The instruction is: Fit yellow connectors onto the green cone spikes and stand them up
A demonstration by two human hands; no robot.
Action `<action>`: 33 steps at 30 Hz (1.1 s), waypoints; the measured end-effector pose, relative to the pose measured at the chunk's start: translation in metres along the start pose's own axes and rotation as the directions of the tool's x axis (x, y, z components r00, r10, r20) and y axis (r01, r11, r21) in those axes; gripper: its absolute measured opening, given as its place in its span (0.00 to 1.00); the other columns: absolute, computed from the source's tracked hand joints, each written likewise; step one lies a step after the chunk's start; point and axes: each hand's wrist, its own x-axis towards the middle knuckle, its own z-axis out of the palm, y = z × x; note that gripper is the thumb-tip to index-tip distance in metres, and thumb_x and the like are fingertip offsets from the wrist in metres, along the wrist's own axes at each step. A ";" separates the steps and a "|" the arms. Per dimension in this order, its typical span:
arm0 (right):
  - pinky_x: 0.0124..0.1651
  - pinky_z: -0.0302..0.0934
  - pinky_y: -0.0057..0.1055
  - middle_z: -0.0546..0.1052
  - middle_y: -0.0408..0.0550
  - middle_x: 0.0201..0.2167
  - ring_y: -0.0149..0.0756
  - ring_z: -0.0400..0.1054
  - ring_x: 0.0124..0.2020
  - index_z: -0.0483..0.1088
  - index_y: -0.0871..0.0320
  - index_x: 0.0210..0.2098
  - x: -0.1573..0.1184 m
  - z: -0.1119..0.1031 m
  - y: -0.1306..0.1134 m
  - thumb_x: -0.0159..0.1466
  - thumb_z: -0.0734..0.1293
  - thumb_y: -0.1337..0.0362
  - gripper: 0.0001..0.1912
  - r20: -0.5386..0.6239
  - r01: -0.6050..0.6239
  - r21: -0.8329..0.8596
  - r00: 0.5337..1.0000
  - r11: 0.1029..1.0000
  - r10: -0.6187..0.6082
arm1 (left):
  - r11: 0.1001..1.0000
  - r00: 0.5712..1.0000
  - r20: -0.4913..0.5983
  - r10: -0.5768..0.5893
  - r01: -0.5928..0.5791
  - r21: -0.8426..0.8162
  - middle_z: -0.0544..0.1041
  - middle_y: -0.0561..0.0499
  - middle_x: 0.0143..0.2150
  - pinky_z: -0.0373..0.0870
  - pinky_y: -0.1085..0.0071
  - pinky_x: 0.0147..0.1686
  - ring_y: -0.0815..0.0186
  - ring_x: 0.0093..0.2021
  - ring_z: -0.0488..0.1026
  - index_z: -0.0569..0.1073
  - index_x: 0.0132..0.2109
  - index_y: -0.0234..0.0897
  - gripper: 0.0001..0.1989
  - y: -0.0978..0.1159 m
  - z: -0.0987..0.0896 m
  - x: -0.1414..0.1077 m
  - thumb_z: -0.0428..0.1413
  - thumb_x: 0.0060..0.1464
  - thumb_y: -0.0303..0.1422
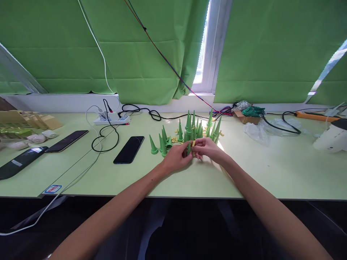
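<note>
My left hand [177, 156] is closed round a green plastic watering spike [189, 148], held point up just above the table. Close against it, my right hand [208, 149] pinches a small yellow valve [193, 143] at the spike's side. Whether the valve touches the spike cannot be made out. Behind both hands stand several more green cone spikes [180, 131], mostly upright. A few loose ones, such as one green spike [153, 145], are to the left of my left hand. Small yellow pieces [174, 139] lie among them, partly hidden.
A black phone [129, 150] lies left of the spikes. Farther left are two dark devices, a power strip [112, 120] and loose cables [105, 148]. Right of the spikes are a cardboard box [246, 117], clear plastic bags [257, 133] and a white object [332, 137].
</note>
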 end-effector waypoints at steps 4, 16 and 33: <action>0.21 0.58 0.23 0.74 0.42 0.18 0.25 0.65 0.17 0.71 0.61 0.26 0.001 -0.002 0.001 0.54 0.74 0.60 0.11 0.012 -0.021 0.061 1.000 0.998 0.020 | 1.000 1.000 -0.007 0.015 -0.015 -0.007 0.68 0.58 0.22 0.61 0.74 0.28 0.71 0.23 0.65 0.74 0.51 0.36 0.15 0.000 0.000 0.000 0.53 0.57 0.32; 0.18 0.55 0.23 0.73 0.43 0.19 0.24 0.64 0.17 0.74 0.64 0.29 0.005 -0.003 0.006 0.50 0.78 0.53 0.20 0.008 -0.093 0.189 0.996 0.978 0.093 | 1.000 1.000 -0.002 -0.012 0.011 -0.022 0.68 0.57 0.21 0.60 0.73 0.26 0.71 0.22 0.64 0.74 0.44 0.35 0.10 0.002 0.000 0.001 0.53 0.57 0.33; 0.16 0.50 0.22 0.69 0.40 0.16 0.23 0.60 0.15 0.71 0.63 0.25 0.005 0.001 0.010 0.54 0.75 0.51 0.19 0.097 -0.067 0.234 0.994 0.970 0.045 | 1.000 0.999 -0.040 -0.001 0.001 -0.006 0.70 0.58 0.22 0.62 0.74 0.26 0.71 0.22 0.68 0.72 0.53 0.37 0.16 -0.005 0.003 0.000 0.54 0.58 0.32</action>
